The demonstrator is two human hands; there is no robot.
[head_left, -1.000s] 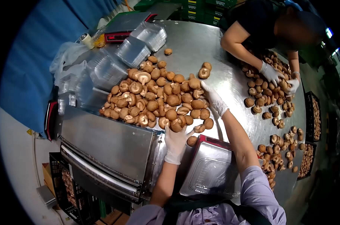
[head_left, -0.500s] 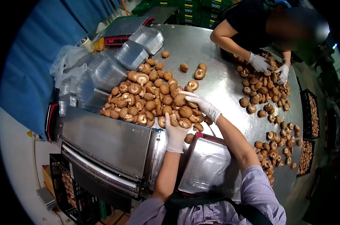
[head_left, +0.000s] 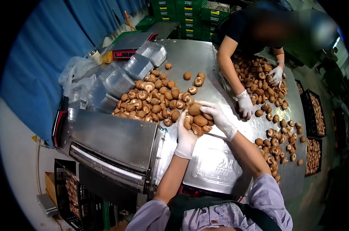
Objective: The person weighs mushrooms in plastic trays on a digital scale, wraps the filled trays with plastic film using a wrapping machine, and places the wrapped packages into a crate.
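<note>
Several brown mushrooms (head_left: 199, 120) are gathered between my two gloved hands, above the far edge of the metal scale plate. My left hand (head_left: 186, 136) cups them from the left, fingers curved round their side. From the right and above, my right hand (head_left: 220, 118) presses on them with its fingers bent over the top ones. Left of my hands spreads a large mushroom pile (head_left: 155, 98) on the metal table. The scale (head_left: 216, 169) lies just in front of my body, its plate bare below my hands.
Clear plastic trays (head_left: 116, 80) stand left of the pile, near a red-edged scale (head_left: 124, 54). A metal machine (head_left: 112, 138) borders the table. Across it, a co-worker's gloved hands (head_left: 245, 106) touch another mushroom pile (head_left: 259, 79). Black crates (head_left: 314, 111) stand at right.
Both my hands have drawn a cluster of mushrooms out of the pile, rightward and over the scale. The view has tilted up. One of the co-worker's hands has moved to the near side of their pile.
</note>
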